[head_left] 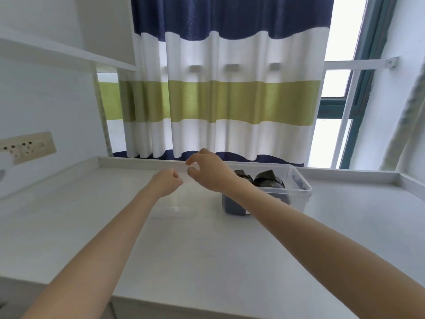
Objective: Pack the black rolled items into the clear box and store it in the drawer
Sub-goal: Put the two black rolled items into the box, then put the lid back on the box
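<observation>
A clear box (301, 192) stands on the white desk, right of centre near the back rim. Black rolled items (269, 179) lie inside it, partly hidden by my right forearm. A clear lid (174, 208), faint and almost see-through, hangs tilted over the desk just left of the box. My left hand (166, 181) is closed in a pinch at the lid's upper left. My right hand (207, 172) curls thumb and fingers at its upper right edge, in front of the box's left end. No drawer is in view.
The white desk (92, 226) has a raised rim along the back and sides. A striped curtain (218, 100) hangs behind it, with a window at the right. A wall socket (27, 147) sits at the left under a white shelf.
</observation>
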